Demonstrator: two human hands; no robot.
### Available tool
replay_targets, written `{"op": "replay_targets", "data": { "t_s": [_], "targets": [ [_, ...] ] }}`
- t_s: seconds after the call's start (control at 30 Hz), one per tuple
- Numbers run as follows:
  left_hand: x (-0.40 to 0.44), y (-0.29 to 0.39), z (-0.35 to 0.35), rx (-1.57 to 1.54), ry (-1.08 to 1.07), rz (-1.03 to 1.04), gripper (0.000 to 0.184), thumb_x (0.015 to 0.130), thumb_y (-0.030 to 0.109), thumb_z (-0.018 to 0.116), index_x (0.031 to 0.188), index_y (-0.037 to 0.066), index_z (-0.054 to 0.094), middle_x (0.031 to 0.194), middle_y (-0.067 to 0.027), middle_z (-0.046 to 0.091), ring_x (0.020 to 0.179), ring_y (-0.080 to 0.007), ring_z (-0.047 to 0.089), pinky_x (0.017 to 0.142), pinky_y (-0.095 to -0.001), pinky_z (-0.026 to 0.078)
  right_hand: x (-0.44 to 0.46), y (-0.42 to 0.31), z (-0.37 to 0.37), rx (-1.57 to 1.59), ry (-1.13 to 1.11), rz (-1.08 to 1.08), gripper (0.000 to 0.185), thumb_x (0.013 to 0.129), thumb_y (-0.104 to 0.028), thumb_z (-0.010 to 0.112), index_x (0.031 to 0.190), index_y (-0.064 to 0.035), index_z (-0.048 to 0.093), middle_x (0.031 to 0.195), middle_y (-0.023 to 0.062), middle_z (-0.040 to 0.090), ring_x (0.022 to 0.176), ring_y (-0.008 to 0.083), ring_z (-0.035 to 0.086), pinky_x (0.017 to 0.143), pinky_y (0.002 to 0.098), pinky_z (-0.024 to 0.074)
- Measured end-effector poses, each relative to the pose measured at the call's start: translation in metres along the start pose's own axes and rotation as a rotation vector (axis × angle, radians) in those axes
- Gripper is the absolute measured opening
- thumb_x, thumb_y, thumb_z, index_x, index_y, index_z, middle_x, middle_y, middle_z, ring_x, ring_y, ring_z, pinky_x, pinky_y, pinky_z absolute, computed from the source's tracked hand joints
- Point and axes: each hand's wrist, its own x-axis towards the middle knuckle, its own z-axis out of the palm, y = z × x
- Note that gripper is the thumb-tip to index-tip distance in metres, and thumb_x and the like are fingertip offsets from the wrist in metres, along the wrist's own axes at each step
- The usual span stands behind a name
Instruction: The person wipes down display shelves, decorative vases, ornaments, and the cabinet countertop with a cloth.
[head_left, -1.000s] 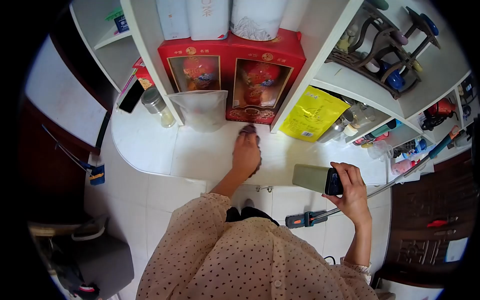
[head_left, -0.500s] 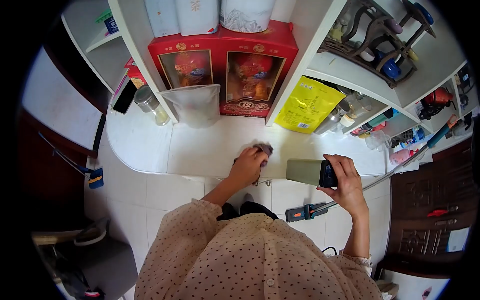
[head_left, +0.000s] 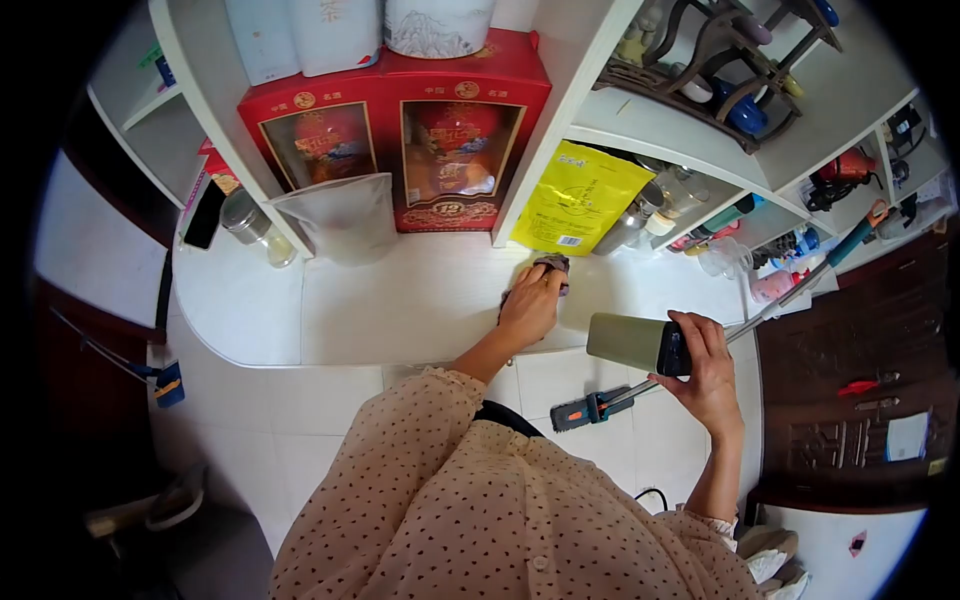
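My left hand (head_left: 532, 302) is closed around a bunched, greyish-purple cloth (head_left: 553, 264) pressed on the white counter (head_left: 400, 305). It lies just in front of a yellow bag (head_left: 582, 200) that leans in a shelf compartment. My right hand (head_left: 708, 372) grips the dark end of a pale green canister (head_left: 624, 342), tilted on its side above the counter's front edge. The thumb and fingers wrap around that dark end. To the left of the cloth stand a translucent pouch (head_left: 345, 220) and a red gift box (head_left: 450, 215).
A glass jar with a metal lid (head_left: 256, 228) and a black phone (head_left: 203, 216) are at the counter's left end. Bottles and a clear cup (head_left: 725, 257) line the right. A long-handled mop (head_left: 592, 408) leans against the counter, its head on the floor.
My left hand has slid the cloth forward and to the right, toward the yellow bag. My right hand still holds the canister. The view has turned to the right.
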Motion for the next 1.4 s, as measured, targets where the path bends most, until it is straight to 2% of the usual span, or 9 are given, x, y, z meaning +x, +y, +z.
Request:
{"op": "replay_targets", "data": {
  "t_s": [0.23, 0.27, 0.3, 0.33, 0.57, 0.77, 0.83, 1.27, 1.4],
  "targets": [
    [-0.011, 0.036, 0.048, -0.526, -0.352, 0.245, 0.015, 0.072, 0.0, 0.052, 0.08, 0.006, 0.064, 0.077, -0.0144, 0.064, 0.071, -0.0293, 0.062, 0.067, -0.0396, 0.049, -0.022, 0.001, -0.016, -0.022, -0.01, 0.074, 0.08, 0.051, -0.008, 0.083, 0.124, -0.0078, 0.05, 0.113, 0.0119, 0.053, 0.105, 0.0326, 0.05, 0.09, 0.0402, 0.0443],
    [-0.023, 0.073, -0.009, -0.476, -0.691, -0.137, 0.018, 0.068, -0.003, 0.051, 0.078, 0.005, 0.064, 0.074, -0.0123, 0.066, 0.066, -0.0272, 0.063, 0.064, -0.0366, 0.05, -0.023, -0.001, -0.019, 0.011, -0.002, 0.082, 0.079, 0.051, -0.008, 0.084, 0.123, -0.0074, 0.051, 0.113, 0.0123, 0.053, 0.105, 0.0329, 0.05, 0.09, 0.0404, 0.0443],
    [-0.049, 0.041, 0.055, -0.647, -0.661, 0.095, 0.021, 0.065, -0.005, 0.049, 0.078, 0.004, 0.063, 0.073, -0.0094, 0.065, 0.067, -0.0246, 0.062, 0.065, -0.0341, 0.049, -0.021, -0.004, -0.022, 0.003, 0.014, 0.084, 0.079, 0.05, -0.007, 0.084, 0.122, -0.0066, 0.052, 0.112, 0.012, 0.053, 0.104, 0.0328, 0.051, 0.089, 0.0404, 0.045],
    [-0.066, 0.046, 0.027, -0.761, -0.747, -0.134, 0.022, 0.064, -0.006, 0.047, 0.076, 0.004, 0.062, 0.07, -0.007, 0.064, 0.067, -0.0231, 0.06, 0.065, -0.0325, 0.048, -0.017, -0.007, -0.023, 0.025, 0.022, 0.068, 0.079, 0.049, -0.007, 0.084, 0.122, -0.0063, 0.052, 0.112, 0.0119, 0.053, 0.104, 0.0326, 0.051, 0.088, 0.0404, 0.0453],
    [-0.143, -0.019, -0.169, -0.911, -0.046, -0.475, 0.032, 0.061, -0.01, 0.038, 0.08, 0.005, 0.059, 0.074, -0.0039, 0.061, 0.069, -0.014, 0.059, 0.064, -0.0276, 0.048, 0.057, -0.064, 0.024, 0.012, 0.03, -0.345, 0.08, 0.049, -0.009, 0.082, 0.123, -0.0078, 0.051, 0.11, 0.0111, 0.053, 0.104, 0.0316, 0.05, 0.091, 0.0411, 0.0413],
    [-0.212, -0.127, -0.243, -0.135, 0.702, -0.619, 0.037, 0.065, -0.01, 0.039, 0.09, 0.003, 0.063, 0.086, -0.0146, 0.065, 0.082, -0.0247, 0.062, 0.078, -0.0301, 0.048, 0.131, -0.12, 0.072, -0.018, 0.012, -0.528, 0.082, 0.056, -0.016, 0.081, 0.129, -0.0082, 0.045, 0.116, 0.0099, 0.051, 0.108, 0.0295, 0.049, 0.093, 0.04, 0.038],
    [-0.214, -0.133, -0.219, 0.357, 0.673, -0.476, 0.034, 0.065, -0.008, 0.048, 0.091, 0.006, 0.064, 0.089, -0.0157, 0.064, 0.088, -0.0329, 0.059, 0.085, -0.0382, 0.045, 0.152, -0.125, 0.086, -0.065, 0.03, -0.559, 0.081, 0.058, -0.019, 0.081, 0.13, -0.0085, 0.044, 0.117, 0.0097, 0.051, 0.11, 0.0286, 0.048, 0.093, 0.0406, 0.0374],
    [-0.184, -0.038, -0.126, -0.02, 0.287, -0.331, 0.031, 0.065, -0.004, 0.053, 0.087, 0.012, 0.065, 0.084, -0.0125, 0.063, 0.088, -0.0338, 0.055, 0.079, -0.0419, 0.045, 0.198, -0.136, 0.11, -0.365, -0.174, -0.312, 0.09, 0.062, -0.02, 0.08, 0.138, -0.0067, 0.034, 0.128, 0.0111, 0.045, 0.119, 0.0288, 0.045, 0.1, 0.0409, 0.0392],
    [-0.179, -0.075, -0.146, 0.174, 0.44, -0.432, 0.028, 0.065, -0.003, 0.052, 0.088, 0.008, 0.065, 0.083, -0.0144, 0.064, 0.082, -0.0334, 0.058, 0.079, -0.0419, 0.044, 0.186, -0.128, 0.123, -0.25, 0.091, -0.38, 0.089, 0.06, -0.015, 0.079, 0.137, -0.0069, 0.034, 0.132, 0.0104, 0.042, 0.124, 0.0318, 0.039, 0.1, 0.0418, 0.0389]
  ]
}}
